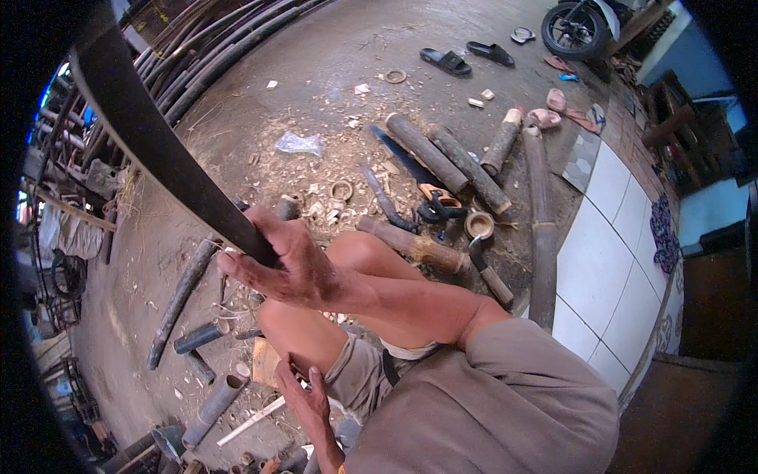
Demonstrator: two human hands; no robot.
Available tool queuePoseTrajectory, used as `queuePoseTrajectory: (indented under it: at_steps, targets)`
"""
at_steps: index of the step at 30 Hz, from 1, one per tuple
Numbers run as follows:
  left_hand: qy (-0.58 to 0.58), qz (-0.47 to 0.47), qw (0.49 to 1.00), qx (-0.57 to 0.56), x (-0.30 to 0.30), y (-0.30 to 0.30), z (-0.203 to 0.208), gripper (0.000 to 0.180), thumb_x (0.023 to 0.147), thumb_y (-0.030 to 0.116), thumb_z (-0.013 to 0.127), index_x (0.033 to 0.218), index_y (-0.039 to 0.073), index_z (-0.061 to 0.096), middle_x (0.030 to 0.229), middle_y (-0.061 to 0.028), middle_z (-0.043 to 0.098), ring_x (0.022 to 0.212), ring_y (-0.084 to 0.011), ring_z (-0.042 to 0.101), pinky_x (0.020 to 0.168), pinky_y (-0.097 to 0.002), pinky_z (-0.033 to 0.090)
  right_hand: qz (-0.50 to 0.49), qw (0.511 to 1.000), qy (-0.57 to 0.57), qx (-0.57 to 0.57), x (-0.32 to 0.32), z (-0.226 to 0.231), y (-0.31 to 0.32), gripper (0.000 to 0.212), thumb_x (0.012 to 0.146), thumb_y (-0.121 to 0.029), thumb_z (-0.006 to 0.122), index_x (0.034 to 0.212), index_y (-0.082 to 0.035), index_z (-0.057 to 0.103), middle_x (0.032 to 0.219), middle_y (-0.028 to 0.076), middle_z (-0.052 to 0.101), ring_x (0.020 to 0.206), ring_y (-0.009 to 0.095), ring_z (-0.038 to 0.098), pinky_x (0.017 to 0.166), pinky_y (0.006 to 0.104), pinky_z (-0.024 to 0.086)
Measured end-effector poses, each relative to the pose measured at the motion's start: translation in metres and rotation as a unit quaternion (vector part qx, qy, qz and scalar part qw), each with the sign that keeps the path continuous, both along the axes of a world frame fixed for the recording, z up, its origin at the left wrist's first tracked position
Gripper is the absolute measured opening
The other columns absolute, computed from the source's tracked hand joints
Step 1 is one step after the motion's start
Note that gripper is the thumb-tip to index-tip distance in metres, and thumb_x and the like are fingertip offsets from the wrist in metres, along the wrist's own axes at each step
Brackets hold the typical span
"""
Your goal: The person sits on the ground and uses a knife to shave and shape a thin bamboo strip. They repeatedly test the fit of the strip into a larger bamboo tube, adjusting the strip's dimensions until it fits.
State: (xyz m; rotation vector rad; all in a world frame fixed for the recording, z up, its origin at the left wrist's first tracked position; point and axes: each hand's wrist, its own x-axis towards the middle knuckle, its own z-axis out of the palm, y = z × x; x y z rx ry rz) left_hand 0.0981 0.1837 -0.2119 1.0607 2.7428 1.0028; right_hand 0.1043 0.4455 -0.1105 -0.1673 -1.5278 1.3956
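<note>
Raised across the upper left is a long, dark, slightly curved machete (pixel 170 150). My right hand (pixel 296 265) is closed around its lower end, and the handle is hidden in the fist. Below, beside my thigh, my left hand (pixel 306 395) has its thumb and fingers apart. Its fingertips are at the edge of a pale wooden block (pixel 266 362), and whether they press on it I cannot tell. Cut bamboo tubes (pixel 215 409) and a thin pale strip (pixel 251 421) lie on the ground near that hand.
Beyond my knees lie bamboo lengths (pixel 426 152), a handsaw (pixel 404 156), a short-handled tool (pixel 488 272) and a bamboo ring (pixel 341 190) among shavings. A long bamboo pole (pixel 540 229) borders white tiles (pixel 596 268). Poles (pixel 229 55) are stacked back left; sandals (pixel 446 62) and a motorcycle wheel (pixel 575 30) stand farther off.
</note>
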Motion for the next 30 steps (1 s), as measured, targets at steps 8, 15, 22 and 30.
queuePoseTrajectory:
  at_steps: [8, 15, 22, 30]
  targets:
    - [-0.157, 0.002, 0.974, -0.163, -0.004, -0.018, -0.009, 0.042, 0.089, 0.02, 0.068, 0.125, 0.001, 0.056, 0.12, -0.0191, 0.058, 0.103, -0.0362, 0.059, 0.091, -0.0444, 0.048, 0.035, 0.996, 0.032, -0.078, 0.007, 0.001, 0.011, 0.02, 0.095, -0.023, 0.07, 0.097, -0.007, 0.057, 0.072, -0.004, 0.054, 0.067, 0.003, 0.047, 0.058, 0.023, 0.042]
    - [-0.039, 0.018, 0.998, -0.049, 0.006, 0.006, -0.004, 0.043, 0.087, 0.019, 0.07, 0.125, 0.004, 0.057, 0.118, -0.0203, 0.059, 0.103, -0.0371, 0.06, 0.091, -0.0434, 0.049, 0.19, 0.96, 0.166, -0.119, -0.016, -0.032, 0.012, 0.022, 0.096, -0.018, 0.067, 0.108, -0.002, 0.057, 0.084, -0.002, 0.057, 0.068, 0.004, 0.05, 0.058, 0.0212, 0.044]
    - [-0.061, -0.001, 0.996, -0.071, 0.002, -0.016, 0.005, 0.035, 0.086, 0.027, 0.07, 0.115, 0.009, 0.06, 0.102, -0.0116, 0.067, 0.096, -0.0314, 0.065, 0.08, -0.0432, 0.051, 0.02, 0.993, 0.077, -0.091, -0.003, -0.018, 0.011, 0.048, 0.096, -0.04, 0.061, 0.116, 0.004, 0.054, 0.066, 0.004, 0.051, 0.05, 0.011, 0.049, 0.044, 0.0265, 0.043]
    - [-0.103, 0.036, 0.993, -0.036, 0.01, -0.019, -0.003, 0.034, 0.088, 0.033, 0.066, 0.113, 0.011, 0.058, 0.099, -0.0103, 0.067, 0.091, -0.0351, 0.064, 0.077, -0.0455, 0.051, 0.033, 0.997, 0.05, -0.043, 0.008, -0.003, -0.005, 0.042, 0.103, -0.032, 0.051, 0.125, 0.003, 0.05, 0.068, 0.005, 0.048, 0.057, 0.015, 0.046, 0.054, 0.0324, 0.046]
